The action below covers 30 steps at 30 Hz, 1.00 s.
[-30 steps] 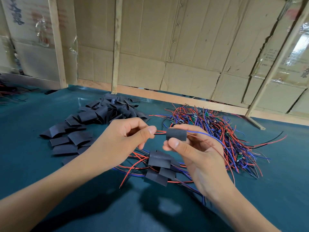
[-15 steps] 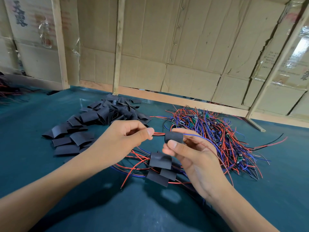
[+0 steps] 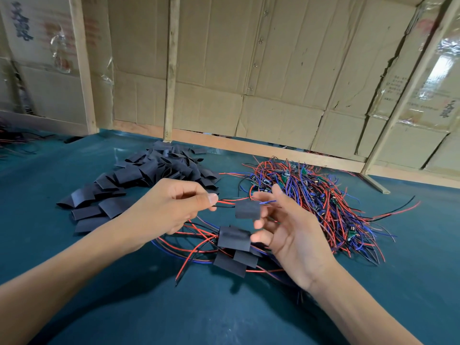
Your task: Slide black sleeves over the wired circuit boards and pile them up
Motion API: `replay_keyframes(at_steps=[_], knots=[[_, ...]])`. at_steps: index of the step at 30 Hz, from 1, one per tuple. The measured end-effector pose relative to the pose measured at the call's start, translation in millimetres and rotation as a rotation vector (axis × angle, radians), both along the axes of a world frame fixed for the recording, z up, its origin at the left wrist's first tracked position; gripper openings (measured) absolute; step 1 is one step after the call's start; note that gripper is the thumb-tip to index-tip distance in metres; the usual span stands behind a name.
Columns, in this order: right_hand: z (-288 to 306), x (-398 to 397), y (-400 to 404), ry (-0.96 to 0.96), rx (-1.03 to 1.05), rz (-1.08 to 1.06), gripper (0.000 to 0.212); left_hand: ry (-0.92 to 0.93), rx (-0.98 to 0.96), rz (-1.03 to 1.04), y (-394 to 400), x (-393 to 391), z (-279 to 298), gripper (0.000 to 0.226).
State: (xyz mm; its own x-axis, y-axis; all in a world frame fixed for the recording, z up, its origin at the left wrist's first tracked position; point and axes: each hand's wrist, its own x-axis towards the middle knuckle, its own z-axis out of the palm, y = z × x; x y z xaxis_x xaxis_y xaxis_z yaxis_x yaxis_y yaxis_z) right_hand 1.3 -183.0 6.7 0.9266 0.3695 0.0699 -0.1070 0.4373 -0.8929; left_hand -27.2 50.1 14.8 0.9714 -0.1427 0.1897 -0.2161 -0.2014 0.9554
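Note:
My left hand (image 3: 171,210) pinches the red and black wires (image 3: 225,204) of one board. A black sleeve (image 3: 247,209) sits over that board and hangs from the wires, with blue wire ends poking out on its right. My right hand (image 3: 286,227) is just right of the sleeve with its fingers spread and relaxed, gripping nothing. Below the hands lies a small pile of sleeved boards (image 3: 234,241) with wires looping around it. Loose empty black sleeves (image 3: 154,175) are heaped at the back left. A tangle of bare wired circuit boards (image 3: 311,195) lies at the back right.
Everything lies on a teal table mat (image 3: 124,295). A cardboard wall (image 3: 273,83) with wooden posts (image 3: 169,70) closes off the far edge. More wires (image 3: 10,140) lie at the far left edge. A wooden strip (image 3: 375,185) rests at the back right.
My right hand has opened and let go of the sleeve it pinched. The sleeved board now hangs from the wires held by my left hand.

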Motion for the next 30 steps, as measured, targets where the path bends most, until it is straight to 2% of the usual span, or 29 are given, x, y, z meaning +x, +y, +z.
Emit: replay_keyframes(at_steps=[3,8,10,12,14,17,21,23,24,26,28,30], knots=[[7,3,-6,0.006,0.005,-0.189,0.024,-0.025,0.040,0.030,5,2,1,0.031],[10,19,-29,0.102,0.043,-0.598,0.041,-0.073,0.188,-0.025,14,2,3,0.026],[9,26,-36,0.120,0.014,-0.710,0.040,-0.098,0.252,-0.053,15,2,2,0.024],[7,31,-43,0.074,-0.101,-0.813,0.034,-0.125,0.325,-0.069,15,4,-1,0.022],[5,35,-49,-0.044,-0.334,-0.872,0.029,-0.154,0.375,-0.069,16,5,-4,0.017],[1,36,-55,-0.248,-0.675,-0.884,0.037,-0.242,0.484,-0.088,16,4,-8,0.011],[-3,36,-56,-0.512,-0.856,-0.926,0.037,-0.435,0.716,-0.120,16,1,-14,0.016],[0,31,-53,-0.658,-0.901,-0.867,0.042,-0.474,0.794,-0.153,18,-1,-11,0.015],[2,27,-50,-0.724,-0.885,-0.768,0.042,-0.494,0.832,-0.168,20,-2,-9,0.014],[5,17,-45,-0.829,-0.817,-0.440,0.032,-0.540,0.900,-0.185,22,-3,-6,0.012],[7,7,-38,-0.902,-0.872,-0.132,0.016,-0.554,0.942,-0.186,23,-3,-4,0.013],[5,1,-30,-1.056,-1.046,0.004,0.035,-0.541,1.001,-0.196,21,-3,-4,0.017]])
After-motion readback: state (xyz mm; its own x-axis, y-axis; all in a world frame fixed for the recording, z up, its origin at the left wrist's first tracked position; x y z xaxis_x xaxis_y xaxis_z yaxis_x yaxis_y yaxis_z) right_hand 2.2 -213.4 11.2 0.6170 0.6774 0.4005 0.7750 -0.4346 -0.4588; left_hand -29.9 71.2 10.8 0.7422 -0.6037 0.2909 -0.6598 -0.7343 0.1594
